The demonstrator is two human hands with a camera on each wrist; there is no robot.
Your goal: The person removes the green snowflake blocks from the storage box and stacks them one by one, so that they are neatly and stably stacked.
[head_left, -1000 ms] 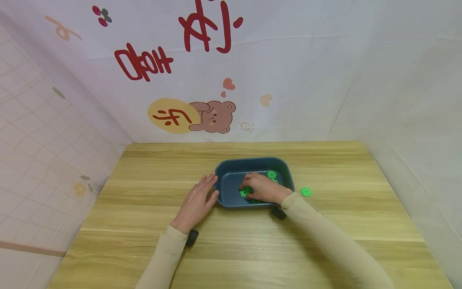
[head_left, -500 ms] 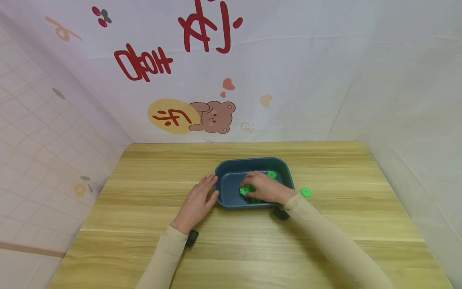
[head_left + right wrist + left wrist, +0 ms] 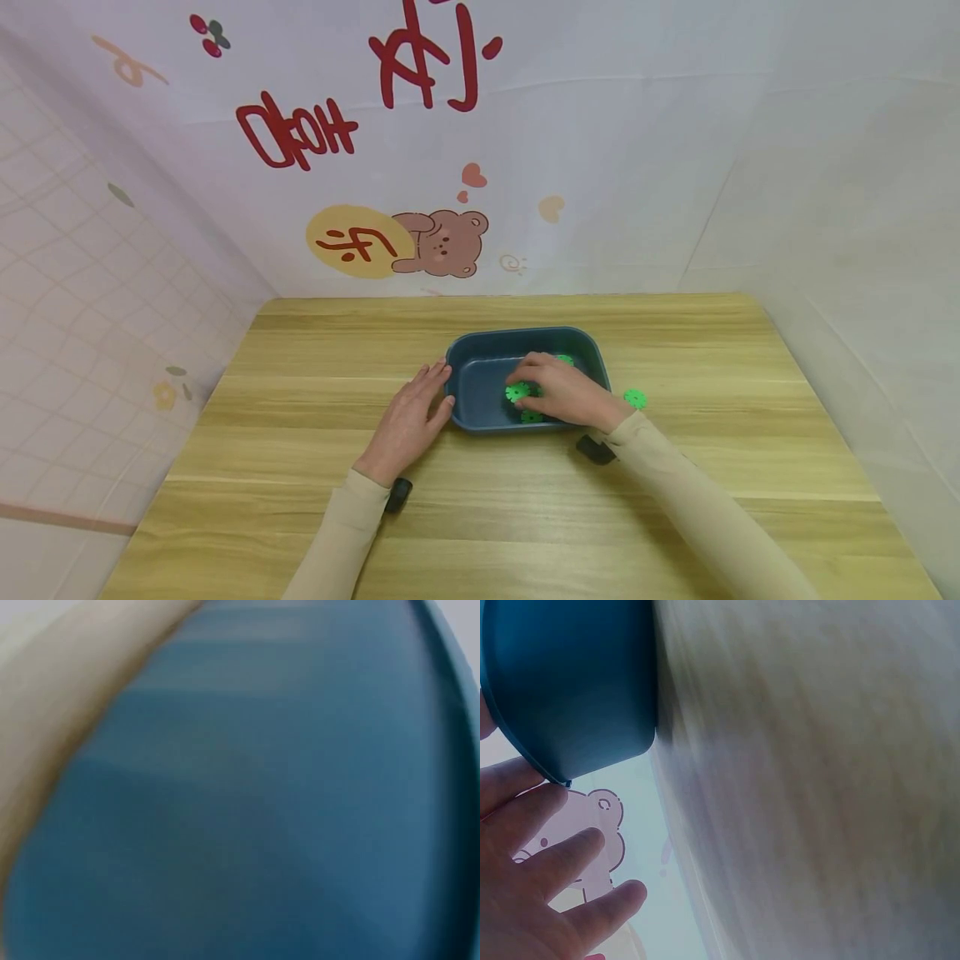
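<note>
A dark blue rectangular bin (image 3: 474, 392) stands on the wooden table. My left hand (image 3: 405, 423) touches its left rim with fingers spread and fairly straight; in the left wrist view the fingertips lie at the outer edge of the bin (image 3: 577, 682). Inside the bin, my right hand (image 3: 568, 393) pinches a green snowflake building disc (image 3: 517, 392) between thumb and fingers. Beneath and behind that hand lie more discs, one near the front wall (image 3: 532, 417) and one partly covered at the back (image 3: 565, 360). The right wrist view is blurred, filled by the bin (image 3: 262, 795).
A single green disc (image 3: 635, 399) lies on the table (image 3: 705, 467) just right of the bin. A white cloth backdrop (image 3: 637, 167) with a printed bear rises behind the table's far edge, and side cloths flank it.
My right hand has shifted slightly right and lifted a little, and the pinched disc has moved along with it. The left hand and the bin have stayed where they were.
</note>
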